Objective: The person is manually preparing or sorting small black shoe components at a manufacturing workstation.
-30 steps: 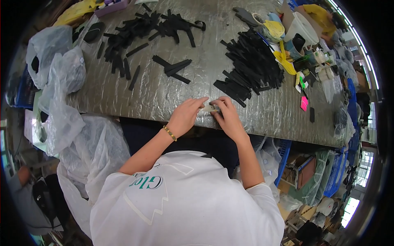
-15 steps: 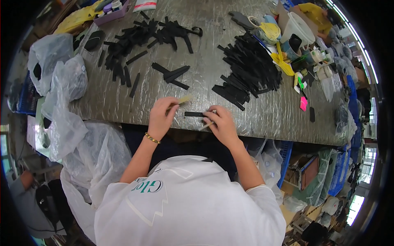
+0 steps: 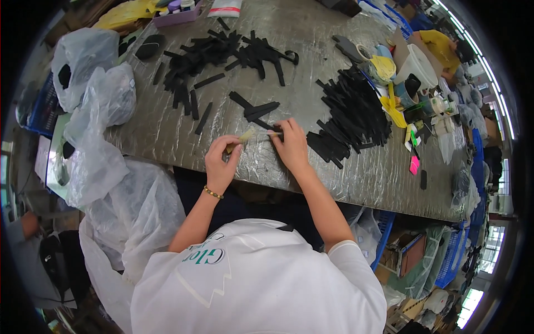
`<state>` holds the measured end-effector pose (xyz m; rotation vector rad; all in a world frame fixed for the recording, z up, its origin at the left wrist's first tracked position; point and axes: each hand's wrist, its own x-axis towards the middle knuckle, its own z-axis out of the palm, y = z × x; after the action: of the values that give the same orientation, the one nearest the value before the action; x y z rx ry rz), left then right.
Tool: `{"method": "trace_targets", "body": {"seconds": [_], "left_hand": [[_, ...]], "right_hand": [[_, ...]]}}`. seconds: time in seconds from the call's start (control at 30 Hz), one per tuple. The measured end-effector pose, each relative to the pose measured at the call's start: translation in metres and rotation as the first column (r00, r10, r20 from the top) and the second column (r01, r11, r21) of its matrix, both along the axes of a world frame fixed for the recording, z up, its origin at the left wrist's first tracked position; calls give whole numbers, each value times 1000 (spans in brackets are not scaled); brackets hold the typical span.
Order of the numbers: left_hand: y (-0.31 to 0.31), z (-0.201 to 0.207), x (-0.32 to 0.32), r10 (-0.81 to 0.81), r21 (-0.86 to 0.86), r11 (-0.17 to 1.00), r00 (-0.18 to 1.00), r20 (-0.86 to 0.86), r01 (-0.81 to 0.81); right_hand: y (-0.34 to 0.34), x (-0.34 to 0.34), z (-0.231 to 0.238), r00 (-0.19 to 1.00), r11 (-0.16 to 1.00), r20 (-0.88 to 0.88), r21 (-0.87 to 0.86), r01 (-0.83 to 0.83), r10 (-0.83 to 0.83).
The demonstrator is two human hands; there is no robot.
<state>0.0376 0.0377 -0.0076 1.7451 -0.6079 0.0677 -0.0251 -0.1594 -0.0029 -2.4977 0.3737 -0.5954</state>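
Pinched between the thumb and fingers of my left hand (image 3: 221, 160) is a small translucent yellowish piece (image 3: 247, 135), its kind unclear. My right hand (image 3: 291, 146) is closed, with a thin pale stick (image 3: 273, 133) showing at its fingertips. Those fingertips are at the near end of a small group of crossed black strips (image 3: 260, 110); whether they grip a strip I cannot tell. A loose heap of black strips (image 3: 192, 62) lies farther off to the left. To the right of my right hand is a denser pile of black strips (image 3: 359, 111).
At the right stand a white tub (image 3: 417, 67), yellow scissors-like handles (image 3: 394, 111) and a pink tag (image 3: 414, 165). Plastic bags (image 3: 92, 106) hang over the table's left side. A purple box (image 3: 177, 16) sits far left. Someone in yellow (image 3: 439, 47) is at far right.
My right hand has moved forward from the table's near edge to the small group of strips. The black strip formerly under it no longer shows there. The whole view has shifted slightly.
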Motion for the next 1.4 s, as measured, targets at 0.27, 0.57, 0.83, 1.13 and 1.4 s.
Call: {"method": "trace_targets", "body": {"seconds": [0.27,0.57,0.83,1.13,1.4], "left_hand": [[0,17,-7,-219,106,972,970,106,208],[-15,18,-28,-488,383,832,858,162,401],[-25,6,-35,-474,364,851,852,221,378],[-28,4,-41,-432,387,864,868,244,321],[-34,5,-44,-438,397,860,862,255,319]], "right_hand": [[-10,-68,13,966,947,-150,276,-164,212],[-10,-95,29,996,966,-49,251,-63,77],[11,-94,2,999,978,-14,205,-31,35],[35,-99,-4,976,951,-32,221,215,-213],[34,-99,-2,978,946,-47,247,210,-204]]}}
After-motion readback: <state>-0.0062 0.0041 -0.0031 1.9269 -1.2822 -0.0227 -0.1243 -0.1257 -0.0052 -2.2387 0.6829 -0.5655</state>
